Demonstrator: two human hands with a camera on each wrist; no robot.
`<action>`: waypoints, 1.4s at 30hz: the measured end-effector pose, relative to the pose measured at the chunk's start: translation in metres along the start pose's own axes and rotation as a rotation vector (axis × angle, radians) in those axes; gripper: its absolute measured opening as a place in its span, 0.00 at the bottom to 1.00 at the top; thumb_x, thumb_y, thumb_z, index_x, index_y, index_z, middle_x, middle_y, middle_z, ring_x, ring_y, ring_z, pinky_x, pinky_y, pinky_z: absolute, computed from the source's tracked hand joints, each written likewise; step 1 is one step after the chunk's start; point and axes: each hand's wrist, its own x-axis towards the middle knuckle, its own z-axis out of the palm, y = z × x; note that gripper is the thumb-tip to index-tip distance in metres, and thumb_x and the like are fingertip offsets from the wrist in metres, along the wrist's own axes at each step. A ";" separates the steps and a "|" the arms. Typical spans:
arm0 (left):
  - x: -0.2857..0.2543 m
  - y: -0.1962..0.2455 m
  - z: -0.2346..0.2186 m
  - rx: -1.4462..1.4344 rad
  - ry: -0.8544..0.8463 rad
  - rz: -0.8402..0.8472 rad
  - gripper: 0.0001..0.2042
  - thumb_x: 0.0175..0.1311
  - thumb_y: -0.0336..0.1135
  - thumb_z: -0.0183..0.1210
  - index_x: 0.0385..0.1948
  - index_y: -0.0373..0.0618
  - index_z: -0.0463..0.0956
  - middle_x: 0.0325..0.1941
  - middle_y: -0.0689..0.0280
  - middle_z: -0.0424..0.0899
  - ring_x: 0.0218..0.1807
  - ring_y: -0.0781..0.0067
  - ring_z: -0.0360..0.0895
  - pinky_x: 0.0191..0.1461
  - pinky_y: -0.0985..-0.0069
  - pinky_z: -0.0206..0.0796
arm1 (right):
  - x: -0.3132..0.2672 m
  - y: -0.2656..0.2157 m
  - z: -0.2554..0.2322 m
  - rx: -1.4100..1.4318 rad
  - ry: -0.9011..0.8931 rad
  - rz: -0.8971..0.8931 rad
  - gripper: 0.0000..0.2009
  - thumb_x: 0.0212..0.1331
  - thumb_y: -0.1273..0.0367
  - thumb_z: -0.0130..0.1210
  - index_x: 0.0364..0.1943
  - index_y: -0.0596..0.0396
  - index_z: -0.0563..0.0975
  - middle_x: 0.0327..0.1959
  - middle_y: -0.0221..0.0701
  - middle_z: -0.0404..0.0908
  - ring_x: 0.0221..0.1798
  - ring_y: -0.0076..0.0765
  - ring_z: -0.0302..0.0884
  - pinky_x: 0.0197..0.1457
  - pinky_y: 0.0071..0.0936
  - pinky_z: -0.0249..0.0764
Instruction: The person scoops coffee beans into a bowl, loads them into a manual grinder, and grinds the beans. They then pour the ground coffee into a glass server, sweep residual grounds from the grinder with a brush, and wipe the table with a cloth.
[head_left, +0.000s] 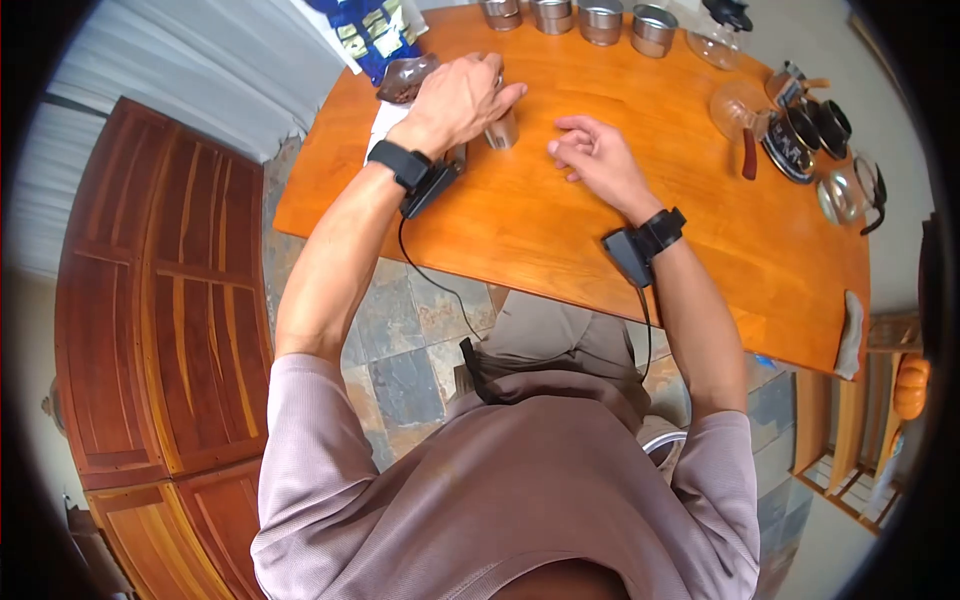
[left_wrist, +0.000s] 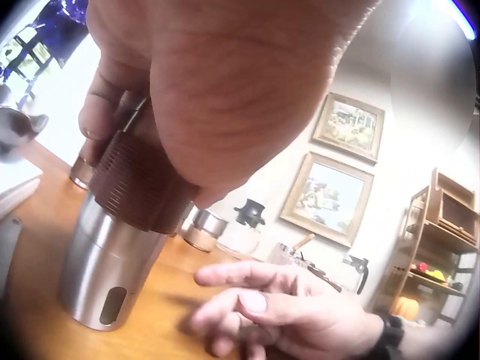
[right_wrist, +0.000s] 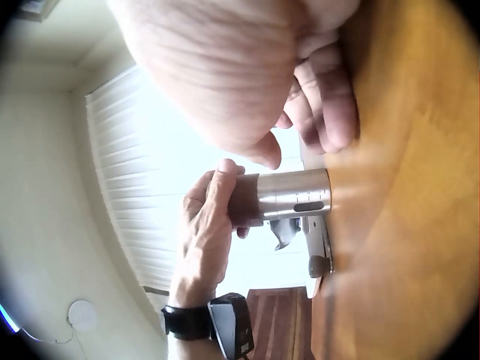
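Observation:
A manual coffee grinder (left_wrist: 109, 262), a steel cylinder with a brown ribbed band and an oval window, stands upright on the table. My left hand (head_left: 460, 100) grips it around the band from above, fingers and thumb curled about its upper part. To its right, my right hand (head_left: 600, 165) hovers close over the table, fingers loosely bent and holding nothing. Behind the grinder in the right wrist view lies a flat metal bar with a dark knob (right_wrist: 319, 265). A dark glossy dish (head_left: 405, 78) sits beside the left hand, partly covered by it.
Several metal canisters (head_left: 601, 22) line the table's back edge. Glass carafes (head_left: 845, 192) and black cups (head_left: 830, 125) stand at the right. A blue bag (head_left: 372, 40) is at the back left. A grey cloth (head_left: 850, 335) hangs at the right corner of the wooden table (head_left: 560, 235).

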 end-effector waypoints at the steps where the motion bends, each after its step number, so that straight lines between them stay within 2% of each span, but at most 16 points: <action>1: 0.003 0.010 -0.006 0.009 0.004 0.021 0.21 0.69 0.48 0.61 0.41 0.32 0.79 0.36 0.46 0.85 0.42 0.40 0.83 0.45 0.55 0.76 | -0.001 -0.002 0.001 0.005 0.018 -0.013 0.25 0.65 0.66 0.64 0.61 0.66 0.73 0.42 0.33 0.84 0.40 0.23 0.81 0.39 0.22 0.78; 5: -0.008 0.062 -0.028 -0.215 -0.063 0.066 0.22 0.70 0.50 0.59 0.40 0.32 0.78 0.36 0.46 0.84 0.39 0.40 0.82 0.43 0.56 0.74 | 0.002 0.005 0.009 -0.116 0.066 -0.301 0.36 0.59 0.69 0.69 0.70 0.63 0.64 0.53 0.34 0.78 0.49 0.26 0.79 0.43 0.23 0.79; 7: -0.014 0.076 -0.029 -0.273 -0.058 0.142 0.23 0.71 0.51 0.59 0.39 0.33 0.77 0.35 0.47 0.84 0.37 0.41 0.82 0.42 0.56 0.74 | -0.013 -0.010 0.018 0.233 -0.083 -0.282 0.41 0.52 0.70 0.74 0.70 0.61 0.64 0.52 0.37 0.79 0.44 0.26 0.79 0.38 0.23 0.78; 8: -0.016 0.081 -0.032 -0.274 -0.056 0.145 0.23 0.71 0.51 0.59 0.39 0.33 0.77 0.35 0.47 0.84 0.37 0.41 0.82 0.42 0.56 0.74 | -0.016 -0.020 0.019 0.197 -0.116 -0.276 0.40 0.49 0.72 0.75 0.67 0.58 0.65 0.46 0.32 0.79 0.37 0.23 0.78 0.33 0.22 0.76; 15: -0.020 0.074 -0.038 0.008 -0.004 0.349 0.24 0.72 0.55 0.55 0.34 0.37 0.75 0.31 0.50 0.83 0.30 0.47 0.82 0.33 0.55 0.72 | -0.014 -0.016 0.023 0.126 -0.216 -0.166 0.28 0.50 0.69 0.76 0.53 0.56 0.72 0.35 0.27 0.78 0.24 0.17 0.72 0.24 0.21 0.69; 18: -0.016 0.075 -0.043 0.127 -0.057 0.246 0.21 0.72 0.54 0.54 0.36 0.40 0.77 0.27 0.52 0.83 0.28 0.48 0.83 0.31 0.56 0.73 | -0.015 -0.025 0.026 0.075 -0.196 -0.122 0.25 0.51 0.67 0.75 0.51 0.57 0.75 0.37 0.29 0.81 0.31 0.19 0.76 0.33 0.22 0.75; 20: -0.015 0.078 -0.045 0.212 -0.033 0.125 0.18 0.72 0.50 0.54 0.37 0.42 0.79 0.23 0.52 0.82 0.28 0.50 0.85 0.29 0.57 0.75 | -0.013 -0.020 0.030 -0.081 -0.049 -0.283 0.24 0.52 0.67 0.75 0.51 0.56 0.76 0.41 0.30 0.83 0.40 0.22 0.79 0.45 0.25 0.78; 23: -0.013 0.053 -0.055 0.403 0.052 0.218 0.22 0.73 0.52 0.52 0.34 0.39 0.81 0.23 0.49 0.82 0.29 0.49 0.85 0.30 0.56 0.74 | -0.012 -0.018 0.033 -0.006 0.036 -0.381 0.22 0.54 0.66 0.75 0.50 0.57 0.78 0.45 0.30 0.84 0.47 0.25 0.79 0.56 0.28 0.76; 24: -0.003 0.037 -0.056 0.062 0.001 0.007 0.27 0.74 0.57 0.50 0.32 0.38 0.82 0.21 0.54 0.81 0.25 0.58 0.83 0.27 0.61 0.70 | -0.012 -0.016 0.031 -0.034 0.069 -0.433 0.22 0.56 0.66 0.75 0.51 0.56 0.77 0.43 0.29 0.83 0.42 0.23 0.79 0.47 0.25 0.77; 25: -0.010 0.029 -0.061 0.062 -0.002 0.000 0.27 0.74 0.57 0.50 0.32 0.38 0.82 0.21 0.54 0.81 0.25 0.58 0.83 0.27 0.61 0.70 | -0.013 -0.016 0.029 -0.032 0.062 -0.430 0.22 0.56 0.66 0.75 0.51 0.56 0.77 0.43 0.29 0.83 0.42 0.23 0.79 0.47 0.25 0.77; 27: -0.027 0.016 -0.074 -0.466 -0.094 -0.366 0.30 0.75 0.63 0.48 0.32 0.39 0.81 0.18 0.63 0.77 0.22 0.69 0.77 0.24 0.68 0.63 | -0.014 -0.020 0.024 0.030 0.095 -0.308 0.22 0.56 0.66 0.75 0.50 0.56 0.77 0.40 0.27 0.82 0.35 0.20 0.77 0.37 0.21 0.76; 28: -0.043 0.009 -0.065 -0.651 -0.071 -0.402 0.31 0.74 0.65 0.48 0.32 0.42 0.80 0.18 0.70 0.73 0.21 0.79 0.71 0.23 0.76 0.57 | -0.013 -0.018 0.022 0.064 0.085 -0.299 0.22 0.56 0.65 0.74 0.51 0.55 0.76 0.38 0.26 0.80 0.30 0.18 0.74 0.29 0.18 0.72; 31: -0.096 0.017 -0.050 -1.201 -0.256 -0.749 0.23 0.77 0.57 0.49 0.38 0.44 0.80 0.26 0.69 0.82 0.19 0.87 0.68 0.20 0.85 0.52 | -0.013 -0.015 0.022 0.069 0.087 -0.285 0.22 0.56 0.64 0.75 0.50 0.55 0.76 0.37 0.26 0.80 0.30 0.18 0.75 0.30 0.18 0.73; 34: -0.135 0.023 -0.019 -1.477 -0.205 -0.930 0.17 0.80 0.45 0.48 0.42 0.40 0.78 0.32 0.63 0.86 0.17 0.86 0.70 0.14 0.89 0.52 | -0.013 -0.013 0.021 0.088 0.047 -0.219 0.22 0.56 0.63 0.75 0.49 0.54 0.77 0.37 0.26 0.81 0.31 0.18 0.75 0.31 0.18 0.74; 39: -0.161 0.026 0.015 -1.502 -0.017 -0.924 0.15 0.79 0.42 0.52 0.41 0.37 0.78 0.31 0.63 0.86 0.18 0.82 0.76 0.15 0.85 0.60 | -0.014 -0.014 0.021 0.062 0.055 -0.215 0.22 0.55 0.62 0.76 0.48 0.55 0.78 0.37 0.25 0.81 0.34 0.19 0.77 0.34 0.20 0.76; 42: -0.156 0.036 0.011 -1.120 0.103 -0.894 0.12 0.74 0.36 0.58 0.36 0.34 0.81 0.20 0.67 0.80 0.16 0.80 0.75 0.19 0.78 0.65 | -0.013 -0.009 0.022 0.040 0.063 -0.246 0.21 0.55 0.62 0.76 0.48 0.55 0.78 0.38 0.25 0.82 0.36 0.19 0.77 0.36 0.20 0.77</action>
